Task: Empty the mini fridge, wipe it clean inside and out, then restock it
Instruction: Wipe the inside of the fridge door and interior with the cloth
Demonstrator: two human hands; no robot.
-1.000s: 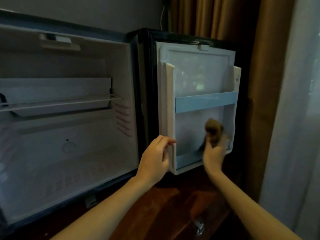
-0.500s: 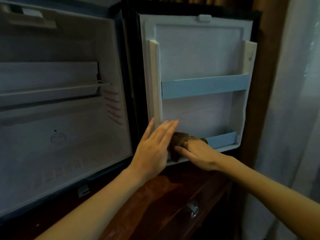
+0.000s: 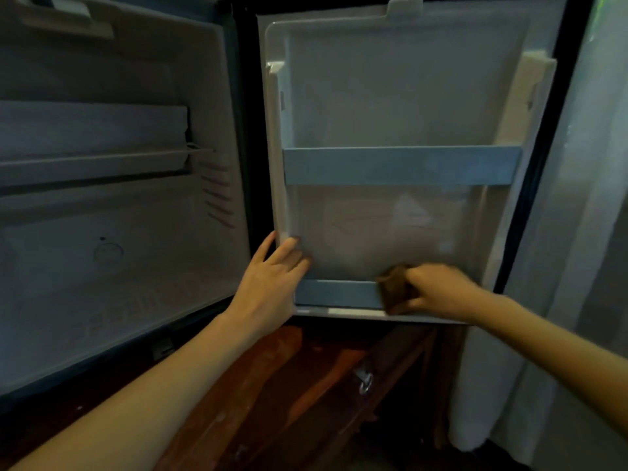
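Plainly, the mini fridge (image 3: 112, 266) stands open, its pale grey-white cavity taking up the view from about nine o'clock, with a thin wire shelf (image 3: 102, 161) across its upper half and a small round fitting low on the back wall. Its door (image 3: 390, 96) is swung out at about one o'clock, inner face toward the camera: a white moulded liner inside a dark frame, with a raised rib down each side. Two light blue rails cross the liner, the upper rail (image 3: 401, 164) near the middle of the door and the lower rail (image 3: 336, 294) along its bottom edge at about five o'clock. The panel between the rails shows faint smears and a paler patch. The left hand (image 3: 272, 283), at about seven o'clock from the door's centre, lies flat with straight fingers held together against the lower left rib of the liner, thumb spread out toward the fridge body. The right hand (image 3: 441, 294), at about five o'clock, has its fingers curled round a bunched brown cloth (image 3: 394, 288) and presses it on the right part of the lower rail; hand and cloth are blurred. Below the fridge, at six o'clock, is a reddish wooden cabinet (image 3: 289, 385) with a metal drawer handle (image 3: 365, 382), and a pale curtain (image 3: 560, 300) hangs at three o'clock just beside the door
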